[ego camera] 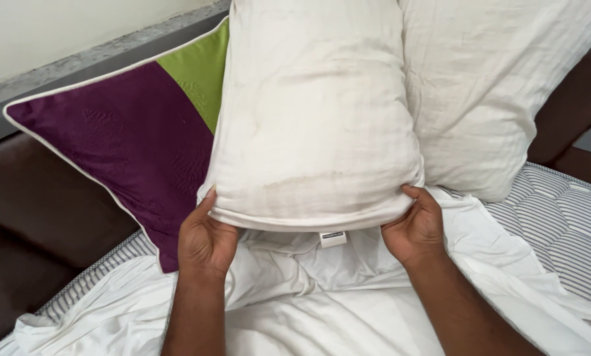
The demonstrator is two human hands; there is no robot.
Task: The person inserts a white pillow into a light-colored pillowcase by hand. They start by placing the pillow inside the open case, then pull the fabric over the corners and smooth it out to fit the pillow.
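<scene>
purple-and-green cushion left; second white pillow right; rumpled white sheet; striped mattress; brown headboard

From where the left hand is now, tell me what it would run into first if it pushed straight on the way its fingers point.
The left hand already grips the lower left corner of the cream pillow, fingers pointing up. Straight on, it meets that pillow; the purple and green cushion lies just left, though depth is unclear.
</scene>
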